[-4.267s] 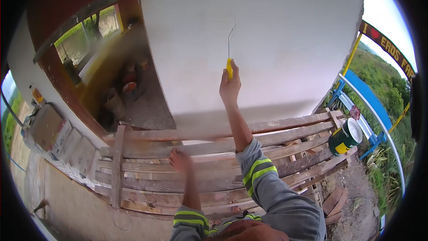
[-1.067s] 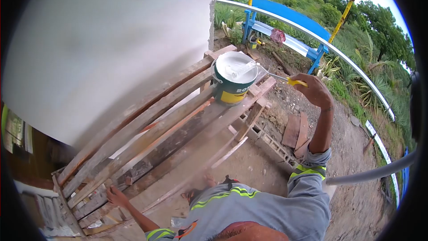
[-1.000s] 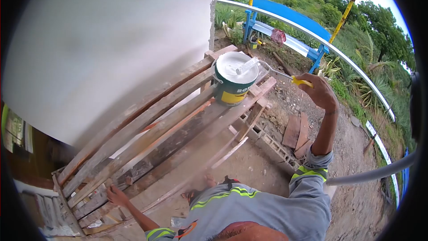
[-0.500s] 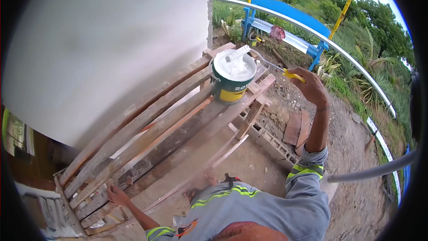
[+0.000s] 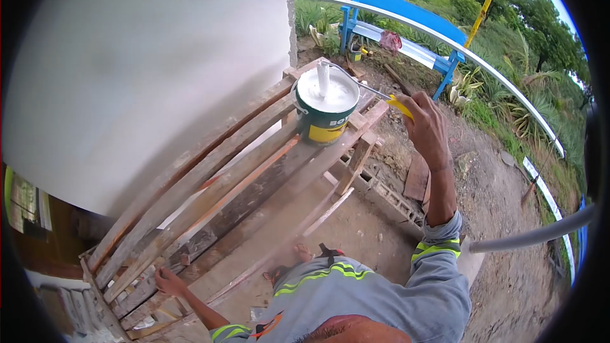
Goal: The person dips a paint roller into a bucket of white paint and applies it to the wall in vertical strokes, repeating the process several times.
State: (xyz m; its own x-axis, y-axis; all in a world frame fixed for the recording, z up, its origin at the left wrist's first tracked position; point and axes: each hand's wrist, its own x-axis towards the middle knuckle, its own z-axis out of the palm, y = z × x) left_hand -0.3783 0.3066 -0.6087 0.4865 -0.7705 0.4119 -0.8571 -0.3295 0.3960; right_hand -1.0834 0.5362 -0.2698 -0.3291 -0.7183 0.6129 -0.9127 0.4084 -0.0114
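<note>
My right hand [image 5: 424,124] is closed around the yellow handle of a paint roller [image 5: 324,80]. The roller's wire frame reaches left, over the bucket's rim. Its white-coated cover stands nearly upright, with the lower end in the white paint [image 5: 341,94]. That paint fills a dark green bucket [image 5: 308,119] with a yellow label, which sits at the far end of a wooden plank platform [image 5: 254,171]. Down at the lower left, my left hand [image 5: 169,281] rests against the platform's planks, its fingers loosely apart and holding nothing I can see.
A pale plastered wall [image 5: 178,57] rises along the platform's left side. Hollow concrete blocks [image 5: 387,194] lie below it on the right. A grey pole [image 5: 534,238] juts in from the right. Farther off stand a blue bench [image 5: 406,16] and a white rail [image 5: 508,86].
The roller cover has swung from lying tilted across the bucket top to nearly upright, its lower end in the paint. My right hand has turned and shifted slightly left and down.
</note>
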